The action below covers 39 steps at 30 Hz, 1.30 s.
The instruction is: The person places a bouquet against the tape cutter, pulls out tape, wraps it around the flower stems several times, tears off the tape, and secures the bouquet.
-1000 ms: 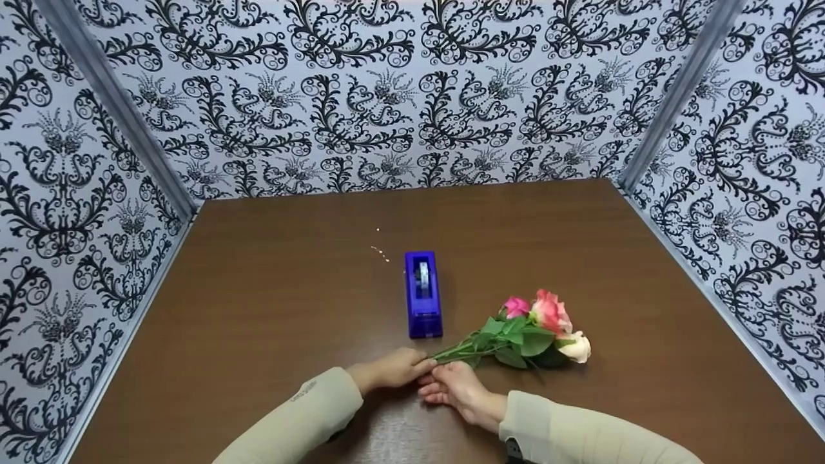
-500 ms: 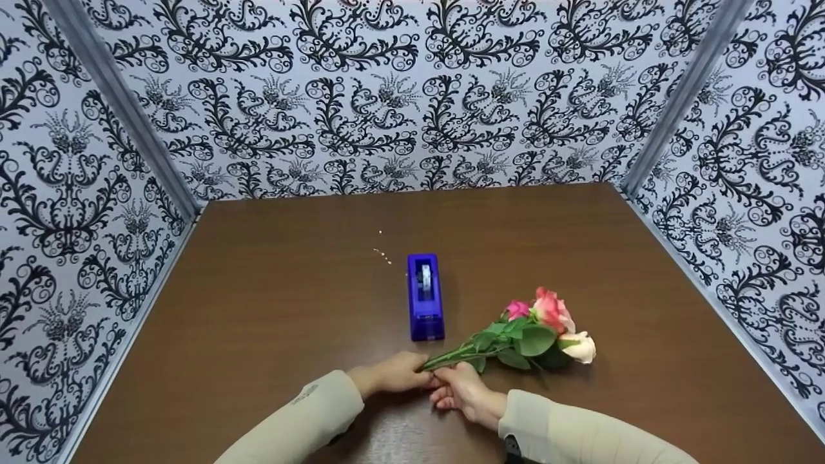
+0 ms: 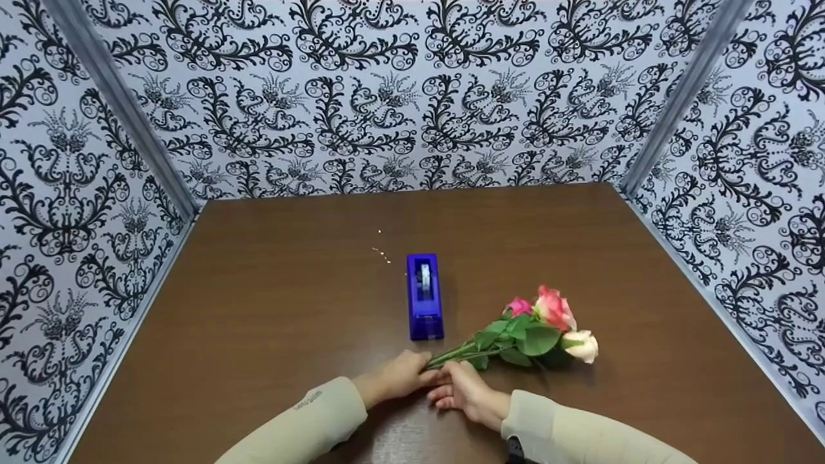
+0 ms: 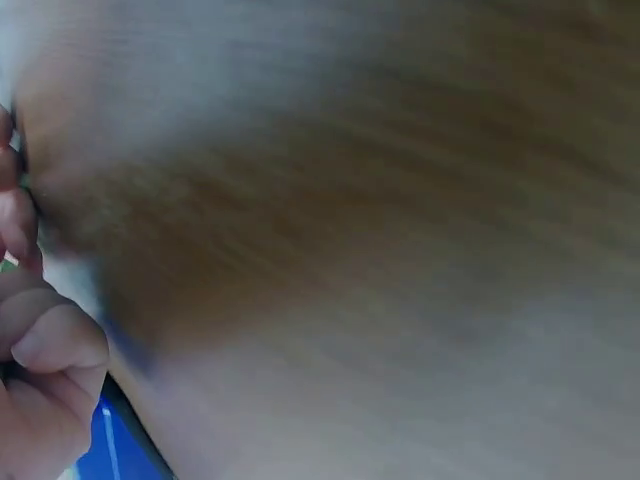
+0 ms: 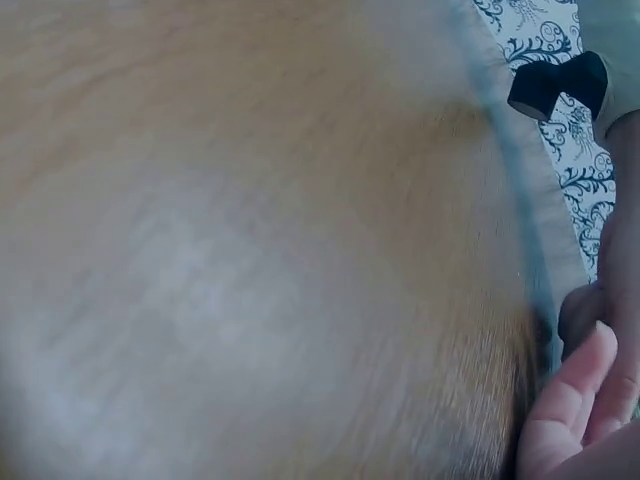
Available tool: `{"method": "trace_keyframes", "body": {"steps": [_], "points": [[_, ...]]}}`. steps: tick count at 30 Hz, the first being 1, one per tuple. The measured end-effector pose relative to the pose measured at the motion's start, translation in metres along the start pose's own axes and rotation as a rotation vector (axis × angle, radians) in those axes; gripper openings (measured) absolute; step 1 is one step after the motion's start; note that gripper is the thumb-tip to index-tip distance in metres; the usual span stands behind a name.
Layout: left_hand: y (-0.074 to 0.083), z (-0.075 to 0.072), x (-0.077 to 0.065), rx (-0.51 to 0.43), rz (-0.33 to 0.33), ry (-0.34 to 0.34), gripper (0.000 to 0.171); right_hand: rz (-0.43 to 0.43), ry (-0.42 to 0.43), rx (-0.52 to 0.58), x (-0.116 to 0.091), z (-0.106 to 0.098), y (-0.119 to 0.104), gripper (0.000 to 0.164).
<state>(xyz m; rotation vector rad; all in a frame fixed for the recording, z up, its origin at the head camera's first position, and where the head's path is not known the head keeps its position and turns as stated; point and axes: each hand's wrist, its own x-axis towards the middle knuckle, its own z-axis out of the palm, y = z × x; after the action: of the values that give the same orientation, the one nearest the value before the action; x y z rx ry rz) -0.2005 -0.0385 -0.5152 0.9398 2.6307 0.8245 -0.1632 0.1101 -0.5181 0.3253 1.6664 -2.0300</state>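
A small bunch of artificial-looking roses lies slanted on the table in the head view, with a magenta rose (image 3: 519, 307), a coral rose (image 3: 555, 308) and a cream rose (image 3: 582, 347) above green leaves (image 3: 539, 339). My left hand (image 3: 398, 376) grips the lower ends of the green stems (image 3: 459, 352). Close against it, my right hand (image 3: 472, 394) pinches the stems with thumb and forefinger, its other fingers loosely curled below. The exact contact is hidden between the hands. In the left wrist view my left hand (image 4: 50, 370) has its fingers bent.
A blue tape dispenser (image 3: 425, 298) with a roll in it stands just beyond the hands. Small white specks (image 3: 383, 255) show on the brown table (image 3: 271, 277). Patterned walls (image 3: 387, 96) enclose the back and both sides.
The stem ends jutted past my left hand's fingers half a second ago and now sit further inside its grip. The blossoms have shifted slightly right. The tape dispenser stands still.
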Motion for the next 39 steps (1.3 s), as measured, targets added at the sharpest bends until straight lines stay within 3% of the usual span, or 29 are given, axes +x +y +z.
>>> {"method": "trace_keyframes", "body": {"steps": [7, 9, 14, 19, 22, 25, 28, 31, 35, 39], "points": [[0.0, -0.002, 0.003, 0.199, 0.031, 0.039, 0.021, -0.011, 0.045, 0.036, -0.005, 0.001, -0.006, 0.015], [0.0, -0.001, 0.003, 0.263, 0.057, 0.083, 0.023, -0.02, 0.034, 0.082, -0.005, 0.001, -0.008, 0.015], [0.001, 0.004, 0.002, 0.475, 0.193, 0.326, 0.023, -0.093, 0.036, 0.295, -0.005, 0.002, -0.011, 0.033], [-0.004, 0.008, 0.003, 0.674, 0.327, 0.582, 0.03, -0.155, -0.009, 0.441, -0.001, 0.0, -0.011, 0.016], [-0.008, 0.01, 0.004, 0.775, 0.381, 0.68, 0.034, -0.157, -0.061, 0.478, 0.002, -0.001, -0.01, 0.008], [-0.013, 0.012, 0.003, 0.82, 0.41, 0.712, 0.034, -0.164, -0.09, 0.491, 0.004, -0.001, -0.009, 0.012], [-0.016, 0.01, 0.002, 0.746, 0.407, 0.638, 0.03, -0.2, -0.123, 0.476, 0.005, -0.001, -0.008, 0.014], [-0.018, 0.003, 0.0, 0.554, 0.353, 0.457, 0.024, -0.242, -0.142, 0.45, 0.007, -0.001, -0.008, 0.012], [-0.02, -0.01, -0.001, 0.213, 0.205, 0.171, 0.024, -0.259, -0.157, 0.414, 0.008, -0.002, -0.009, 0.01], [-0.023, -0.016, 0.0, -0.216, 0.122, -0.019, 0.031, -0.239, -0.183, 0.37, 0.009, -0.004, -0.007, 0.015]]}}
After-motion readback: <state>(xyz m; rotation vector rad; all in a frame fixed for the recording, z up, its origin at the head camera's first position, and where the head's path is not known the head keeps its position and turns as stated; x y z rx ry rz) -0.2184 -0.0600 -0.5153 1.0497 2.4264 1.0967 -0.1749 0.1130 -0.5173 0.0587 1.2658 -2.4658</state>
